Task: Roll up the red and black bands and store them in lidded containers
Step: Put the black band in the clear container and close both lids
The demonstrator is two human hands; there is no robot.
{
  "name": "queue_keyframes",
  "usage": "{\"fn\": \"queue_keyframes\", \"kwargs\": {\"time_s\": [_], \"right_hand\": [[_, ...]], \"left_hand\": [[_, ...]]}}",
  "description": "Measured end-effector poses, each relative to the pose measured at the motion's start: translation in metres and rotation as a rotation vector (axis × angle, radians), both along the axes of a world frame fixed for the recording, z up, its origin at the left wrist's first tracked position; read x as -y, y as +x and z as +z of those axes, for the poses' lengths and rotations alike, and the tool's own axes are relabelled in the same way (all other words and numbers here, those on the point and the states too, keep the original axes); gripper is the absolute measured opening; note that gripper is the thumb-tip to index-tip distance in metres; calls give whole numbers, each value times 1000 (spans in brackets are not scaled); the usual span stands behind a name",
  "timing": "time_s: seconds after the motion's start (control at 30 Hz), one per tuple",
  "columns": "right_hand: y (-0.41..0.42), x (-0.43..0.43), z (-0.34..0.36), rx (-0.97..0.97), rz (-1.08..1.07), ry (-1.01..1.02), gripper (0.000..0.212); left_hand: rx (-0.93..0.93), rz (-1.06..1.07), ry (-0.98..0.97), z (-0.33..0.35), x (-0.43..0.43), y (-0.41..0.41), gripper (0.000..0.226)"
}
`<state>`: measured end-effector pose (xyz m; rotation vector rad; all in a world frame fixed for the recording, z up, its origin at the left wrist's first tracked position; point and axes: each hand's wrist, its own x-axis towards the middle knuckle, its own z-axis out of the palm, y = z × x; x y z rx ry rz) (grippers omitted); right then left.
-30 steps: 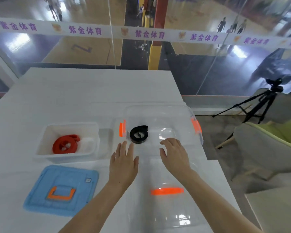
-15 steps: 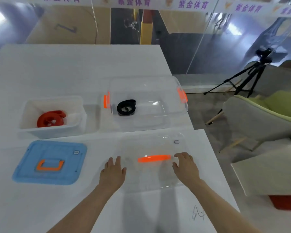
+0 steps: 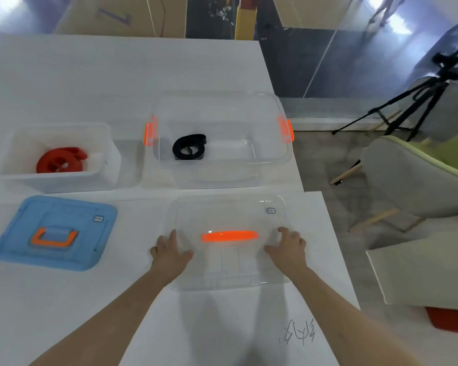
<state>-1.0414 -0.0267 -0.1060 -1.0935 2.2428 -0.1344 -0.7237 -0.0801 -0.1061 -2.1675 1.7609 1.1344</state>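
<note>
The rolled red band (image 3: 60,161) lies in the open white container (image 3: 64,184) at the left. Inside the open clear container (image 3: 222,179), which has orange side latches, sits the rolled black band (image 3: 188,150). In front of it a clear lid (image 3: 230,268) with an orange handle (image 3: 229,236) lies flat on the white table. My left hand (image 3: 169,253) grips the lid's left edge and my right hand (image 3: 288,250) its right edge, thumbs on top.
A blue lid (image 3: 56,231) with an orange handle lies in front of the white container. The table's right edge (image 3: 336,249) runs close to my right hand. Beyond it stand a grey-green chair (image 3: 421,175) and a tripod (image 3: 413,101).
My hands have drawn back from the clear container to the clear lid and settled on its two side edges. The view has tilted down towards the near table.
</note>
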Motion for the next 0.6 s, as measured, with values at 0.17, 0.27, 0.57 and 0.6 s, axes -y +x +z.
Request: {"fn": "queue_keyframes", "kwargs": {"time_s": [0.17,0.27,0.57,0.6], "right_hand": [[-3,-21,8,42,-98,-68,72],[-2,-41,23,48,-122,-170,69],[11,-54,88,64,-157,-444,55],[12,-51,96,62,-157,-492,51]], "left_hand": [[-126,144,-50,12,-14,-7,93],[-180,167,-125,23,-27,-5,94],[-309,151,-380,94,-39,3,85],[-319,153,-415,101,-38,6,84]]}}
